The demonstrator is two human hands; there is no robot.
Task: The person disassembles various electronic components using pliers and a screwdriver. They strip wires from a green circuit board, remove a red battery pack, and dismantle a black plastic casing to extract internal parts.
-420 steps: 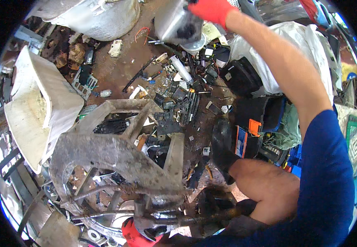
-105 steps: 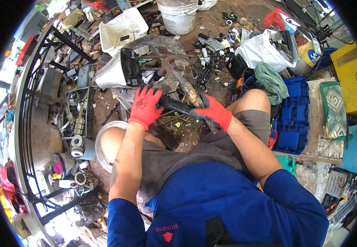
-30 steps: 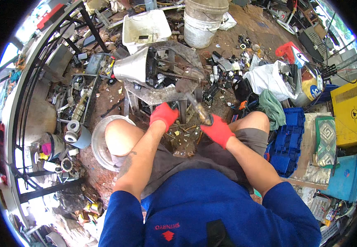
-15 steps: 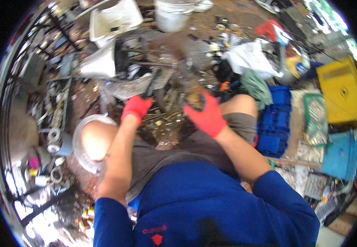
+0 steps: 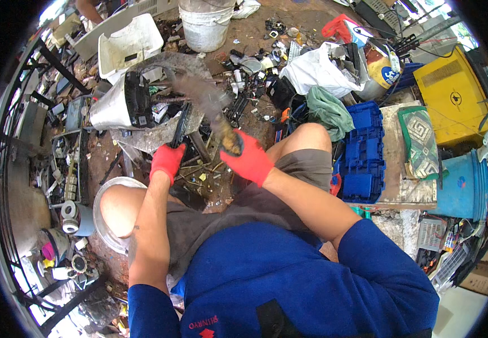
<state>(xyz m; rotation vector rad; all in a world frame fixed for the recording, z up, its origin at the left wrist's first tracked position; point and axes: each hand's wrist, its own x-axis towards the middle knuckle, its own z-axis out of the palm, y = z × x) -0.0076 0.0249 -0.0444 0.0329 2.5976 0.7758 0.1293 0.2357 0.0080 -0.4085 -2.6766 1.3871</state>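
My right hand [image 5: 248,159], in a red glove, is closed round the worn yellow-brown handle of a hand tool [image 5: 227,135]. Motion smears the tool's far end, so its kind cannot be made out. My left hand [image 5: 168,161], also gloved in red, grips the near end of a long black bar-like piece [image 5: 181,125]. That piece slants up and away across a grey, worn work block [image 5: 137,137] between my knees. Behind it on the block, a white-and-black casing [image 5: 112,104] lies tipped among small scraps.
Scrap parts litter the floor beyond. A white bucket [image 5: 204,28] and white bin [image 5: 131,48] stand at the back; another person's hand [image 5: 89,11] shows far left. To my right are a blue plastic case [image 5: 363,152], a yellow box [image 5: 452,93] and a blue tub [image 5: 460,183].
The view has shifted and sharpened. My right hand and its tool have moved left, closer to the black piece. My left hand keeps its grip on that piece.
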